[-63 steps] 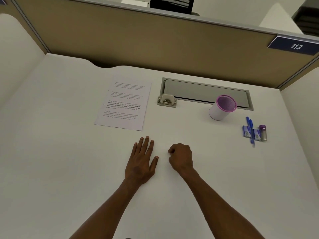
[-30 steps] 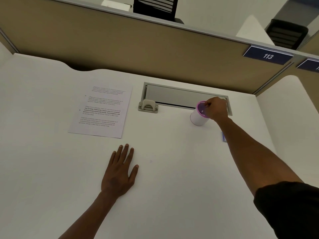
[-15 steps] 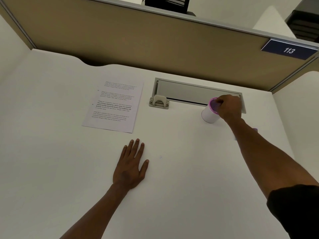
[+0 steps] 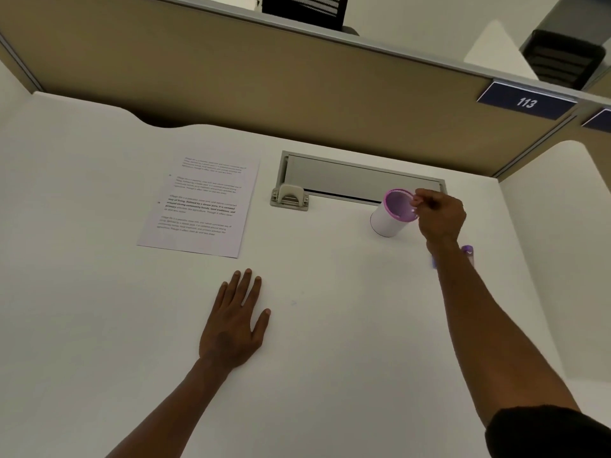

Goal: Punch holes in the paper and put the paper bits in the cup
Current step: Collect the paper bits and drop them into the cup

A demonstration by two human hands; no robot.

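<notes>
A white cup (image 4: 387, 223) with a pink rim stands at the back right of the desk. My right hand (image 4: 439, 217) hovers at its right rim, with thumb and fingertips pinched together over the mouth. No paper bits show between the fingers. A printed sheet of paper (image 4: 201, 206) lies flat at the back left. Between the paper and the cup sits a beige hole punch (image 4: 290, 197). My left hand (image 4: 236, 320) rests flat on the white desk (image 4: 330, 325), palm down and fingers straight, just in front of the paper.
A grey recessed cable tray (image 4: 347, 176) runs behind the punch and cup. A purple-capped tube (image 4: 468, 253) and something blue peek out beside my right forearm. A tan partition with a "113" sign (image 4: 525, 102) closes off the back, and white side panels flank the desk.
My right hand left the desk beside my left hand, reached to the cup and has stayed at its rim, shifting slightly right. My left hand has stayed flat.
</notes>
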